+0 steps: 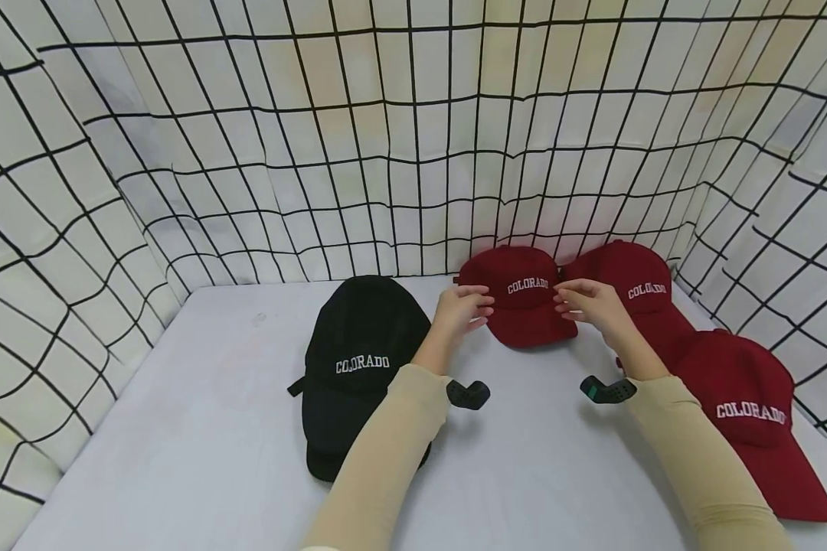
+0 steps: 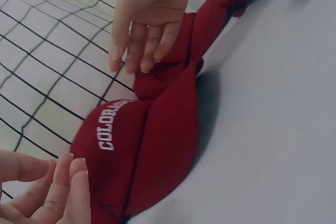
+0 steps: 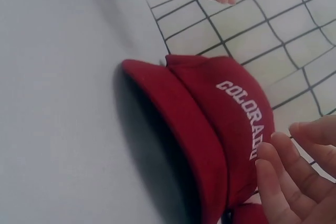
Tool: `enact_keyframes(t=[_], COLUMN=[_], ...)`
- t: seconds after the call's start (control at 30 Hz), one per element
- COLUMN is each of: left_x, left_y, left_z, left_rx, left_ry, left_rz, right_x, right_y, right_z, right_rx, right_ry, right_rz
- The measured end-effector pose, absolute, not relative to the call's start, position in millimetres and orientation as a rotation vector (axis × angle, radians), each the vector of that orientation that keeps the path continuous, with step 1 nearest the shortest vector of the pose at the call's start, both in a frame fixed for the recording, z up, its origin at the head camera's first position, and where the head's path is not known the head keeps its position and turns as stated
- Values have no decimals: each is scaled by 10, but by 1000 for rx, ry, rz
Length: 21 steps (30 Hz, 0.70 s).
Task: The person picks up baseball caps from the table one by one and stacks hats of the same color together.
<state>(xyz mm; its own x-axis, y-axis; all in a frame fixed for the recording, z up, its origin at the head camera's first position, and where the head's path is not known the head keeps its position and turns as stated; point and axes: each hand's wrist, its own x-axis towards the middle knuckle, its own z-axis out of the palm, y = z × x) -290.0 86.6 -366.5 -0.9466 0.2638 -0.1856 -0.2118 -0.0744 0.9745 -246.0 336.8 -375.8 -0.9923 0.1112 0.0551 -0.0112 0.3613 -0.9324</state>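
A red cap lettered COLORADO lies at the back of the white table, its brim toward me. My left hand is raised at the cap's left side, fingers loosely bent, nothing between them and the thumb. On the other side is my right hand, fingers relaxed, thumb apart from them. In the right wrist view the right fingertips overlap the edge of the crown near the lettering. The left wrist view has the left fingers in front of the same cap.
A black cap lies left of my left forearm, brim toward me. Two more red caps, one at the back right and one at the front right, overlap each other. White walls with a black grid enclose the table.
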Motion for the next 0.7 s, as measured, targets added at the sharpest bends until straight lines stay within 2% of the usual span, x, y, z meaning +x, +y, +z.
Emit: enact_keyframes(t=[0.7], left_x=[-3001], left_y=[1132], left_z=[-4117], left_rx=[-297], left_ry=[1977], left_rz=[2214], right_x=[-2689], right_y=[3567], right_z=[-4020], right_rx=[-292], right_ry=[-2614], right_rz=[1580])
